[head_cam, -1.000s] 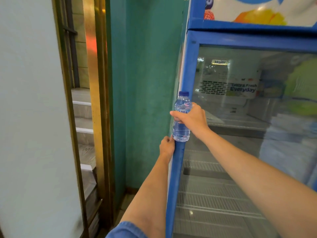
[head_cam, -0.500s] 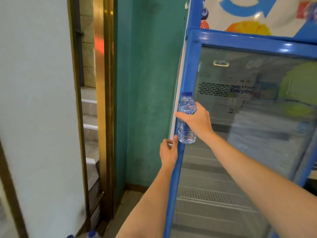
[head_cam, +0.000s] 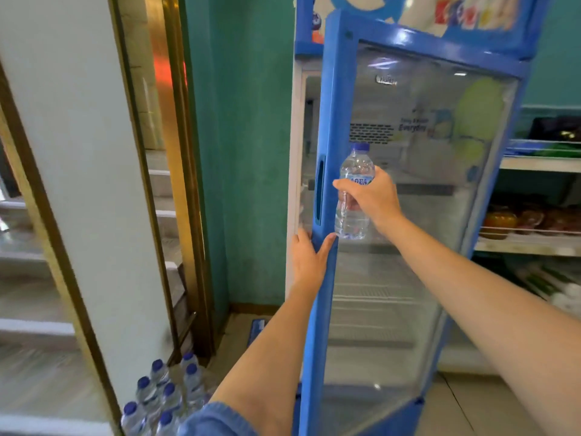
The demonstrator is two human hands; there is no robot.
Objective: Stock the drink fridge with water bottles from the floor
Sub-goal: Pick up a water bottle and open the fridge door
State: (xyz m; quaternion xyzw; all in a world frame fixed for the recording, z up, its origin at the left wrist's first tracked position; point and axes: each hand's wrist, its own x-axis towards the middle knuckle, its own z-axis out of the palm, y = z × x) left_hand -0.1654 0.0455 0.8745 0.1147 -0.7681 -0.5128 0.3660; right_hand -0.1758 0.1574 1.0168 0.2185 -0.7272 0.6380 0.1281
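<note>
So the fridge door is swung partway open, blue frame with a glass panel, and the left hand is clamped around its edge just below the recessed handle slot, thumb on the front face. The right hand is wrapped around a small water bottle with a blue cap, holding it upright right in front of the glass near the door edge. The fridge shelves look bare through the glass. A pack of bottles sits on the floor by the white wall, lower left.
</note>
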